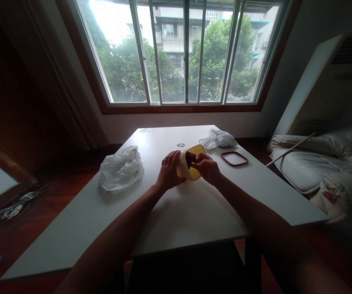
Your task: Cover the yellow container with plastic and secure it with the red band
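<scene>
My left hand (168,171) is wrapped round the outside of a pale yellow plastic container (197,173), which is tilted on its side over the white table with its opening turned to the right. The fingers of my right hand (207,167) reach into that opening. They are pressed together on something dark purple (190,159) inside, whose kind I cannot make out. To the right of my right hand a brown frame with rounded corners (234,159) lies flat on the table.
The white table (108,228) stands below a window. A crumpled white plastic bag (121,169) lies at its left, and another bag (217,139) at the back right. A sofa (310,159) with a thin stick (290,150) on it stands on the right. Cables (9,212) lie on the floor at left.
</scene>
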A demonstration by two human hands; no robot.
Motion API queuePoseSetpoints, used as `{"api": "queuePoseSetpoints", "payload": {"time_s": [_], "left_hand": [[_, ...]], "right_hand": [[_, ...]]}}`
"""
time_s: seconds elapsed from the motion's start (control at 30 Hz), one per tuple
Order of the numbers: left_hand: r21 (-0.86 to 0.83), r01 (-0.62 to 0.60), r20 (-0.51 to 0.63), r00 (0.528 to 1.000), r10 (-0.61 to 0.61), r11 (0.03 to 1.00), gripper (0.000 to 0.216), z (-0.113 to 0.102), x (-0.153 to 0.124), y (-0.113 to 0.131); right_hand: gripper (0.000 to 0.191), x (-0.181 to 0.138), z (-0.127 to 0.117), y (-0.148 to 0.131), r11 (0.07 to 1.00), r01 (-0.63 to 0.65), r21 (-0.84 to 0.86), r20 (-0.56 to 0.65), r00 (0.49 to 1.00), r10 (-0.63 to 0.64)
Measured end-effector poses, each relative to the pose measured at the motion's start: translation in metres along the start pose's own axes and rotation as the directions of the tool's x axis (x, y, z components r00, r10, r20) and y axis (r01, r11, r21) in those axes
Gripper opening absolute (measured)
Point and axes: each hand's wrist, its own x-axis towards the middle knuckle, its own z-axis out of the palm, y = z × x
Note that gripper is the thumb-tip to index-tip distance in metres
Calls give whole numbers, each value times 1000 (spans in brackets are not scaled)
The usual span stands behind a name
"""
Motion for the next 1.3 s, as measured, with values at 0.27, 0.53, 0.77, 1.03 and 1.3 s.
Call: {"api": "queuePoseSetpoints", "payload": {"time_s": [0.27, 0.53, 0.77, 1.03, 1.3], "left_hand": [[-3, 7, 11, 1000, -7, 1000, 117, 1, 0, -1], [-6, -3, 6, 1000, 3, 1000, 114, 0, 1, 1], [-6, 1, 25, 1000, -1, 1000, 113, -2, 1, 2], [2, -15, 22, 1000, 15, 1000, 111, -2, 2, 3], [10, -33, 21, 999, 33, 999, 109, -3, 1, 4]], "right_hand": [[22, 8, -16, -3, 998, 47, -50, -156, 986, -55], [18, 2, -6, 5, 993, 2, -117, -44, 999, -7], [20, 6, -14, 4, 990, 17, -140, -130, 991, -36], [24, 7, -14, 8, 983, 15, -182, -138, 990, -40], [17, 3, -12, 11, 969, 16, -245, 39, 999, -7]]}}
